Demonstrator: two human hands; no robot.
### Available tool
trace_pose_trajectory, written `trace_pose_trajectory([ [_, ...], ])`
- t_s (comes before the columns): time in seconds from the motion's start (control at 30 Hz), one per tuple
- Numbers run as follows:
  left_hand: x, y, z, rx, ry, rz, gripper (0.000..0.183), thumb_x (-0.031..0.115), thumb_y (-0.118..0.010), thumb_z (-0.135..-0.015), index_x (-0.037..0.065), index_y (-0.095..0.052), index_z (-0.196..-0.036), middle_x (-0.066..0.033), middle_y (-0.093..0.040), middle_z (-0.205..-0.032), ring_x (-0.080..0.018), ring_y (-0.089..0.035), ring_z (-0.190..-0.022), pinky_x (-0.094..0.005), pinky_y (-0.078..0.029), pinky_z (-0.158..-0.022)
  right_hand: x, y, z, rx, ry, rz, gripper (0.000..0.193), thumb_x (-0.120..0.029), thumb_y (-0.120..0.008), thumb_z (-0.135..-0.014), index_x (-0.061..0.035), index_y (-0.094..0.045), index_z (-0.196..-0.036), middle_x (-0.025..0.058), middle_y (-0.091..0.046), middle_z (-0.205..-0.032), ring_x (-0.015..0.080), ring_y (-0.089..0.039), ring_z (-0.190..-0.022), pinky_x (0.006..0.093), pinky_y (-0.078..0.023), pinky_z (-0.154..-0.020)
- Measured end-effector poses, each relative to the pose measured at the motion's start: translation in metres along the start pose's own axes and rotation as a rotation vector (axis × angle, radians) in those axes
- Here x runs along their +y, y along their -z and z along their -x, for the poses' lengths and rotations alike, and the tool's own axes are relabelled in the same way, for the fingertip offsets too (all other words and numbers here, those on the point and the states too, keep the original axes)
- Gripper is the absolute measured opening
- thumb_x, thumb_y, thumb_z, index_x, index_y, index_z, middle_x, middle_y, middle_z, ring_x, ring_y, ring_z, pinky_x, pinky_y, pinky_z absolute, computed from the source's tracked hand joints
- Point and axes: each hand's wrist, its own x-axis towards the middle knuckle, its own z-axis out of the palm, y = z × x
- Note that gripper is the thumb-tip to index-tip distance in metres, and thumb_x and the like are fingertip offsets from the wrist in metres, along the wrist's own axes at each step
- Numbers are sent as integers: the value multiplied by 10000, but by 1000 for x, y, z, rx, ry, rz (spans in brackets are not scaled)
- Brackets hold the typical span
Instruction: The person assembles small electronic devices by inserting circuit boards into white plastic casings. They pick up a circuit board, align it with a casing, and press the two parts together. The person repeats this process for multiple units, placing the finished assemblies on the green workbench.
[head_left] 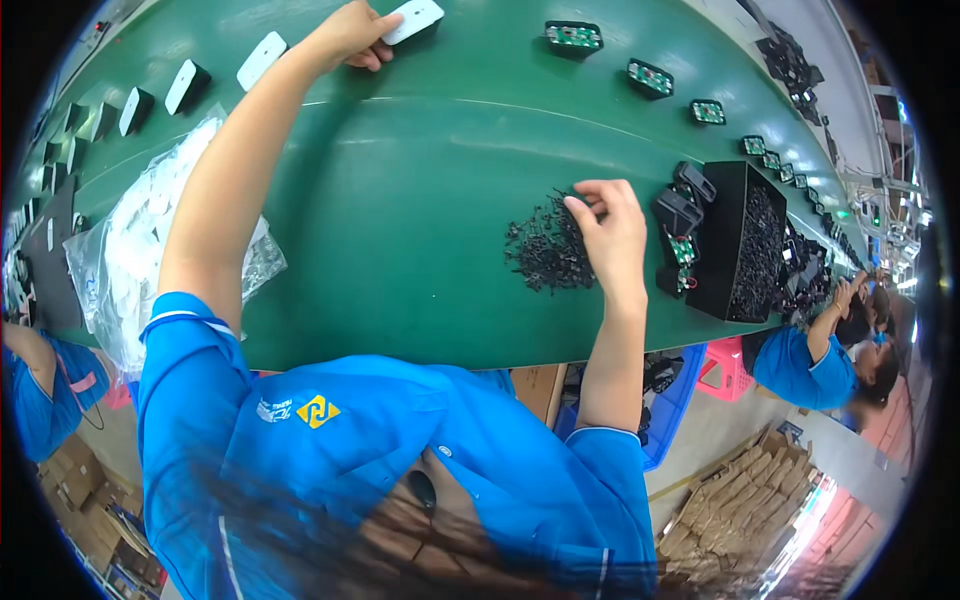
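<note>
At the far edge of the view, my left hand [350, 38] is closed on the near-left end of a small box with a white cover [414, 20] and dark sides. The box is at the picture's top edge, partly cut off. My right hand [612, 228] hovers at the right side of a loose pile of small black pieces [545, 250]. Its fingers are bent, with thumb and forefinger close together. Whatever lies between those fingertips, if anything, is too small to make out.
White-topped boxes [187, 86] line the far left, and black housings with green circuit boards [573, 38] curve along the right. A clear bag of white parts [140, 220] lies by my left arm. A black bin [712, 240] of small parts stands right. Co-workers sit at both sides.
</note>
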Motion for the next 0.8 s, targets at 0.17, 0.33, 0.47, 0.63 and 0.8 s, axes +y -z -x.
trace_pose_trajectory([
  [0.17, -9, -3, -22, -22, 49, -126, 357, 294, -605, -847, -60, -582, -889, -238, -658, -862, -337, -663, -807, -428, -509, -693, -11, -6, -3, -17, 269, 220, 85, -79, -643, -804, -19, -595, -839, 118, -564, -813, 262, -571, -729, 346, -460, -673],
  [0.33, 25, -17, 66, 549, -498, -334, 499, 383, -581, -880, 33, -457, -1213, -184, -619, -1055, -390, -622, -894, -481, -503, -746, 18, -13, -4, -13, 240, 204, 99, -101, -634, -815, -30, -567, -831, 130, -560, -815, 309, -553, -772, 378, -452, -703],
  [0.47, 6, -26, 186, 309, -741, -284, 328, 327, -625, -835, 126, -527, -1074, -106, -579, -904, -297, -633, -755, -411, -518, -600, 40, -17, -3, 38, 72, 18, 102, -78, -609, -861, -8, -539, -887, 92, -545, -792, 208, -526, -733, 311, -447, -686],
  [0.63, -57, 8, 262, 435, -642, -416, 193, 259, -602, -852, 75, -563, -894, -91, -556, -875, -283, -608, -816, -410, -512, -650, 12, -5, 12, 92, 77, -79, 128, -86, -581, -900, 7, -566, -986, 59, -567, -838, 141, -540, -763, 265, -455, -708],
  [0.8, -150, 62, 262, 881, -342, -607, 173, 117, -582, -802, 57, -594, -964, -113, -566, -947, -311, -555, -912, -398, -488, -776, 1, -6, 3, 113, -12, -89, 141, -133, -571, -928, 3, -584, -962, 14, -571, -757, 83, -531, -656, 198, -413, -566],
])
